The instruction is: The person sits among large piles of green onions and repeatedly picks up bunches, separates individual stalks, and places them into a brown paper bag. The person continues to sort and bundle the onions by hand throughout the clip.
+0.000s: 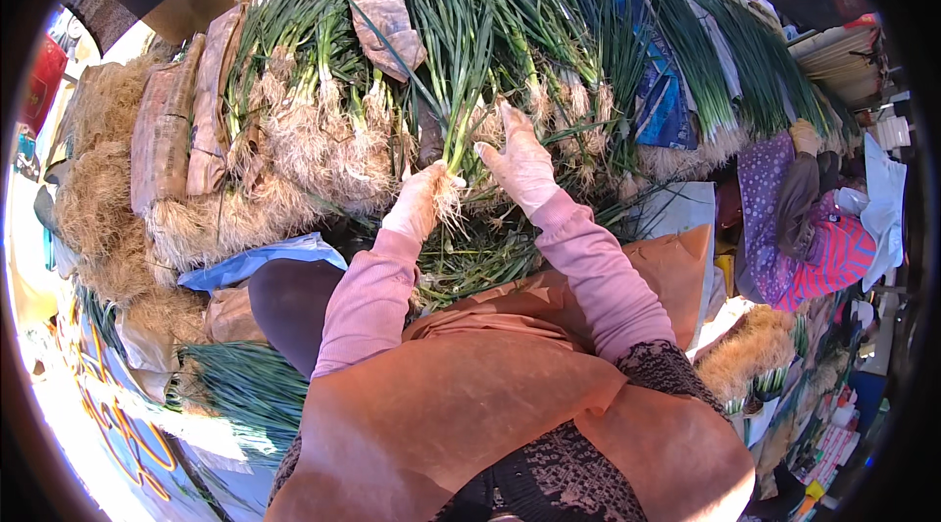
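Observation:
My left hand point(417, 204), in a pale glove, is closed around the lower stems of a small bunch of green onions point(457, 136), whose pale roots hang beside the fingers. Just to the right, my right hand point(523, 163), gloved too, is held with thumb and fingers spread and nothing between them. Beyond both hands lies a long row of green onions point(323, 44), leaves pointing away and roots towards me. A folded brown paper-like wrapper point(384, 15) rests on their leaves. Loose green leaves point(478, 261) are scattered below my hands.
Rooted bundles and brown wrappers point(163, 132) are stacked at the left, near a blue plastic sheet point(265, 257). A blue printed bag point(662, 81) lies on the row. At the right sits another person in a striped top point(834, 257). An orange-brown apron point(470, 404) covers my lap.

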`<state>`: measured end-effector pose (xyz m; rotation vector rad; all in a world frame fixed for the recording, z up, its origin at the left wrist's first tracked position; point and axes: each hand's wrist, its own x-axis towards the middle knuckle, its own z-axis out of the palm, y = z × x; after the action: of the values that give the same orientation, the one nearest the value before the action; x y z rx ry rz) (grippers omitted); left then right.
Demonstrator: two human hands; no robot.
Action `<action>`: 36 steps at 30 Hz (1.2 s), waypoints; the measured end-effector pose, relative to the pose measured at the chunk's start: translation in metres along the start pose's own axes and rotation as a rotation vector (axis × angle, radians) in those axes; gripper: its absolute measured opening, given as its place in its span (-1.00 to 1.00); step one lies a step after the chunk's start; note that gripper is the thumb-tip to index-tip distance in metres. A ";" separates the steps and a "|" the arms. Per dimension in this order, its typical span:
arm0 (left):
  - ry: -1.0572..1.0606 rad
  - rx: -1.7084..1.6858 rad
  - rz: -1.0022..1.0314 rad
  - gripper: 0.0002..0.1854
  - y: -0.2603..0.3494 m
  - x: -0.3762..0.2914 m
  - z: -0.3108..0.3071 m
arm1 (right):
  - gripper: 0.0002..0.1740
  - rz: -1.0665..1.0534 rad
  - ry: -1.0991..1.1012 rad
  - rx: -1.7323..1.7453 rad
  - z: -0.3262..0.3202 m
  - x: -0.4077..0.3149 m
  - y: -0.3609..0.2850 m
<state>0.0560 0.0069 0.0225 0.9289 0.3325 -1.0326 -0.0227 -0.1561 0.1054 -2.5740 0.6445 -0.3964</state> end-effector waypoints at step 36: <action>-0.082 0.026 -0.016 -0.62 -0.024 0.006 -0.015 | -0.75 0.473 -0.229 0.823 0.041 -0.031 -0.008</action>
<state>0.0412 0.0108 -0.0021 0.9061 0.2586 -1.0884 -0.0307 -0.1198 0.0690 -1.5993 0.7721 -0.1497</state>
